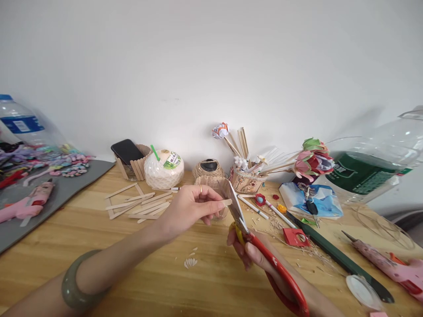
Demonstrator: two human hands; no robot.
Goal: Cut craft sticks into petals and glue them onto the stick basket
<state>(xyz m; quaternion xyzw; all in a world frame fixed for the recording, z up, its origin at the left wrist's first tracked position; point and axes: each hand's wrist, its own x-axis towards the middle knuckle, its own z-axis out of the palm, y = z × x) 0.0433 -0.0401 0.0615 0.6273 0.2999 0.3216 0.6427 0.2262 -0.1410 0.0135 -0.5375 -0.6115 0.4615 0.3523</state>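
While the left hand [190,207] pinches a short wooden stick [227,202] between thumb and fingertips, its rounded end pokes out to the right of that grip and meets the blades of the red-handled scissors [264,255]. The right hand [254,257] has its grip closed through the scissor handles, blades pointing up and away toward the stick; whether the blades are parted or closed on the wood cannot be told. Both hands hover above the wooden bench [132,264], just in front of a small round stick-walled pot [213,187] (partly hidden behind the fingers). A loose pile of flat sticks [142,204] lies to the left, a pale pink glue gun [390,264] to the far right, and a coconut drink [164,168] stands by the wall.
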